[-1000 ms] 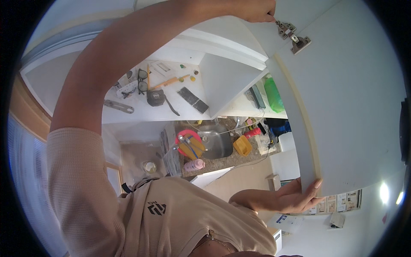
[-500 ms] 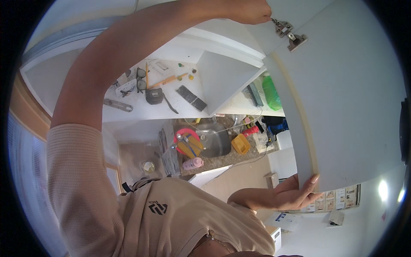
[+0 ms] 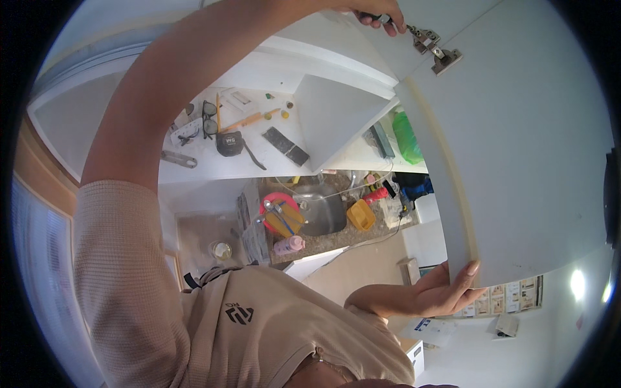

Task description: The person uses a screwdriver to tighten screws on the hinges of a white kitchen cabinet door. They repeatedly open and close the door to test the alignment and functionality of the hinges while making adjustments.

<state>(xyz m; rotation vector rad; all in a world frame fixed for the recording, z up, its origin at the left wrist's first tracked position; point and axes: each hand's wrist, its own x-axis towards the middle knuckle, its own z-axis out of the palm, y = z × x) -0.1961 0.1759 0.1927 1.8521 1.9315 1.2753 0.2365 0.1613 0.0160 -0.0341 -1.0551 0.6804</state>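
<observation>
My left hand, at the top of the view, is closed around a screwdriver with a dark handle. Its tip points at a metal hinge joining a white cabinet door to the cabinet side. The fingers partly hide the tool, and I cannot tell whether the tip sits in a screw. Lower down, my right hand grips the door's bottom corner, thumb on the yellowish edge strip and fingers beneath.
An open cabinet shelf holds a tape measure, glasses, a pencil, an adjustable wrench and a dark flat block. Below lies a counter with a sink, a yellow tub and a pink bottle. A green bag is alongside.
My left hand has shifted slightly left and turned, its fingers loosened, so the dark handle now shows. My right hand stays on the door corner.
</observation>
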